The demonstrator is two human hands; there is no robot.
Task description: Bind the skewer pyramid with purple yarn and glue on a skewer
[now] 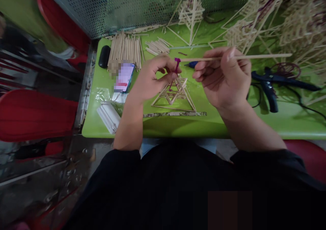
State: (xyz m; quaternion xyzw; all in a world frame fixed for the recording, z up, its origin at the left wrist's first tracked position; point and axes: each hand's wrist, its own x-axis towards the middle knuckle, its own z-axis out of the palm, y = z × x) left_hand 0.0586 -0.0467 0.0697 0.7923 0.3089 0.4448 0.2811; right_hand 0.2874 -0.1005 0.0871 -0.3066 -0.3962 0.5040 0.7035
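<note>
My left hand [152, 77] is closed in a pinch on a small purple band [177, 64], held just above a small frame of thin wooden sticks [175, 94] on the green table [280, 124]. My right hand [224, 77] is closed on a long thin wooden stick [265, 56] that lies level, its left tip close to the purple band. The two hands are a little apart above the stick frame.
A pile of loose sticks [125, 50], a shorter bundle [158, 46], a phone [124, 77] and a black case [104, 56] lie at the left. A black glue gun [272, 84] with cord lies right. Finished stick structures [292, 22] crowd the back. Red chairs [35, 114] stand left.
</note>
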